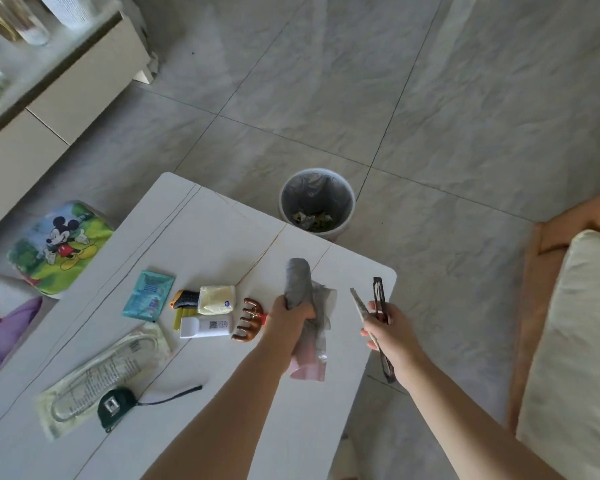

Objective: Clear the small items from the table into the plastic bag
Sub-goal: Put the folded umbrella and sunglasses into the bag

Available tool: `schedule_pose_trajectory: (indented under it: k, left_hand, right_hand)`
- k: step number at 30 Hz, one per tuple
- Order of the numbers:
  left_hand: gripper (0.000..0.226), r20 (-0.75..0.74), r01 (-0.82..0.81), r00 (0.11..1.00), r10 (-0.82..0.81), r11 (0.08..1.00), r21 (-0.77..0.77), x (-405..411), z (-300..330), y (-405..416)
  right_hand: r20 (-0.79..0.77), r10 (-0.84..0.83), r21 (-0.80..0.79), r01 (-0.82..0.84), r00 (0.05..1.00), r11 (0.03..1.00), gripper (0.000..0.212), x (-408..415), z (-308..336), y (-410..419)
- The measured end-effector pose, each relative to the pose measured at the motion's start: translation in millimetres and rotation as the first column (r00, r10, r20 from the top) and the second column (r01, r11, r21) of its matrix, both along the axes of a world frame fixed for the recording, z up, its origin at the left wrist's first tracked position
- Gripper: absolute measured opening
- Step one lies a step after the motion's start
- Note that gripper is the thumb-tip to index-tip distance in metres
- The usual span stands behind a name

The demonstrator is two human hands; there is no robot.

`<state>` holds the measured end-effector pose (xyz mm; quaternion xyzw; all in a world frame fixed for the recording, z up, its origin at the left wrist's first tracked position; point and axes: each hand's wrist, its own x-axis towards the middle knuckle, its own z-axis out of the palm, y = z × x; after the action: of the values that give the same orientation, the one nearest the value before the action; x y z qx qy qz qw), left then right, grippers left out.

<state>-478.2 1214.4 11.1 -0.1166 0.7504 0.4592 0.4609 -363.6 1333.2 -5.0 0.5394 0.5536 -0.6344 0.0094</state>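
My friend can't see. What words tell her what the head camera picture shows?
Over a white table, the left hand grips a rolled grey plastic bag and the right hand holds thin dark sticks. A hair claw, tube, tape measure and packets lie on the table; a bin stands behind.

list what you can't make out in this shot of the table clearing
Head view only:
- Plastic bag: its mouth is hidden by the left hand and a grey roll.
- Flat items in the right hand: too thin to identify.
- White tube: print too small.
- Shelf, top left: blurred, cut off by the edge.
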Motion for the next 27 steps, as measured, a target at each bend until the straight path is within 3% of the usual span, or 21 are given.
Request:
schedule_pose_trajectory:
  k: [5, 11, 15, 19, 24, 27]
  left_hand:
    - [0.033, 0.035, 0.071, 0.997, -0.074, 0.995, 0.075, 56, 58, -4]
    - [0.025, 0.217, 0.094, 0.966, -0.139, 0.975, 0.203, 139, 120, 13]
    - [0.031, 0.225, 0.197, 0.94, -0.255, 0.948, 0.251, 194, 145, 45]
    - [0.03, 0.237, 0.326, 0.884, -0.402, 0.895, 0.303, 257, 162, 91]
    - [0.024, 0.275, 0.47, 0.781, -0.561, 0.817, 0.333, 344, 183, 144]
    - [0.021, 0.256, 0.521, 0.743, -0.619, 0.774, 0.36, 395, 186, 171]
  right_hand:
    - [-0.096, -0.083, -0.02, 0.081, 0.992, 0.997, 0.013, 61, 59, -14]
    - [-0.152, -0.298, -0.135, 0.279, 0.942, 0.951, 0.015, 156, 116, -12]
    - [-0.174, -0.519, -0.256, 0.471, 0.837, 0.844, 0.02, 226, 141, 10]
    - [-0.244, -0.674, -0.273, 0.617, 0.698, 0.738, 0.021, 292, 161, 33]
    - [-0.423, -0.709, -0.226, 0.693, 0.564, 0.685, 0.028, 379, 184, 58]
    - [-0.446, -0.757, -0.211, 0.766, 0.477, 0.607, 0.023, 433, 198, 75]
